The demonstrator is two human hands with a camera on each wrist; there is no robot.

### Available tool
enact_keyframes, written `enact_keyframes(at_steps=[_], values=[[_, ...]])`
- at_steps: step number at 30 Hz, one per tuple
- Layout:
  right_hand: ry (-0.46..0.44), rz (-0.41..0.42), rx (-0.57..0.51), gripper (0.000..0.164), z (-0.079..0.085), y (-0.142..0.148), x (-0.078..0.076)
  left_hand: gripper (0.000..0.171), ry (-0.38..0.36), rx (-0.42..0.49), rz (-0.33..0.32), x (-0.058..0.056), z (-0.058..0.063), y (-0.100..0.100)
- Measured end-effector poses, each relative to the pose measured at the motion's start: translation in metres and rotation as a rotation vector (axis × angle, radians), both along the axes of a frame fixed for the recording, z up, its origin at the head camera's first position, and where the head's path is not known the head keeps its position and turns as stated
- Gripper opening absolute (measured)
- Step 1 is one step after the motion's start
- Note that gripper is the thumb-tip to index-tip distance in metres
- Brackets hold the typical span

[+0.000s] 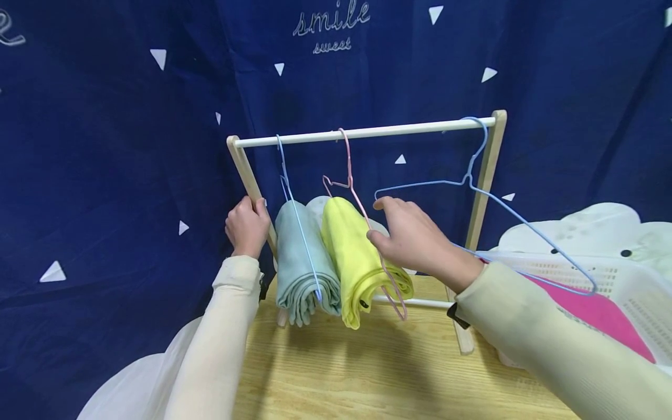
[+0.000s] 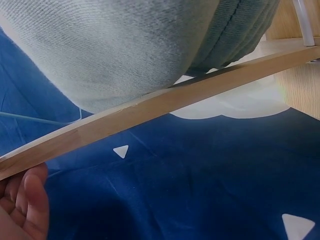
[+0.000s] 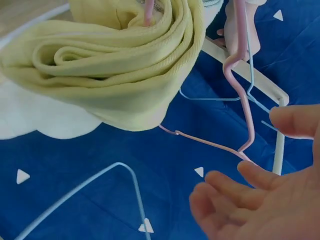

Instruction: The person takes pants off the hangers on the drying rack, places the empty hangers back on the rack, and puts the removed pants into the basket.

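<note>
My left hand (image 1: 248,226) grips the left wooden post (image 1: 244,169) of a small clothes rack. In the left wrist view its fingers curl up against the post's edge. My right hand (image 1: 415,236) is held with relaxed, parted fingers between the pink hanger (image 1: 350,157) and a bare blue hanger (image 1: 436,184). Nothing lies between its thumb and fingers in the right wrist view. Over the pink hanger hangs a folded yellow cloth (image 1: 353,251). Left of it, a grey-green cloth (image 1: 301,251) hangs folded on another blue hanger (image 1: 282,157).
The rack's white top bar (image 1: 404,129) carries all the hangers. A white basket (image 1: 643,291) holding a pink-red cloth (image 1: 604,321) stands at the right. Under the rack is a wood-grain table (image 1: 336,373), and behind it hangs a blue curtain (image 1: 131,146) with white triangles.
</note>
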State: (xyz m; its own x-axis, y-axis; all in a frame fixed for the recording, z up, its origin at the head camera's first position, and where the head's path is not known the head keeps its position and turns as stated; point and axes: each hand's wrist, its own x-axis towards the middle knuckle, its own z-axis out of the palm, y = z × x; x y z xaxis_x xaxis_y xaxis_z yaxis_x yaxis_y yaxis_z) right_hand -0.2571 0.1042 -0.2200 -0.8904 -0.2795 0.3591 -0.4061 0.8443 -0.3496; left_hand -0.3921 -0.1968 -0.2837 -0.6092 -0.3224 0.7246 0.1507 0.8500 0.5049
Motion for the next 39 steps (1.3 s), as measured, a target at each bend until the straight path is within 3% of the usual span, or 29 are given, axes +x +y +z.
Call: enact_keyframes(at_steps=[8, 19, 28, 39], values=[[-0.134, 0.028, -0.091, 0.052, -0.005, -0.005, -0.01, 0.037, 0.011, 0.01, -0.001, 0.0, -0.001, 0.0], [-0.09, 0.045, -0.161, 0.028, -0.014, -0.008, -0.02, 0.037, 0.018, -0.001, -0.013, -0.001, -0.001, 0.0], [-0.118, 0.038, -0.188, 0.023, -0.015, 0.004, -0.022, 0.037, 0.013, 0.007, -0.015, -0.001, -0.002, -0.001], [-0.155, -0.066, -0.29, 0.025, -0.02, 0.023, -0.034, 0.036, 0.018, 0.005, -0.004, -0.002, -0.002, -0.001]])
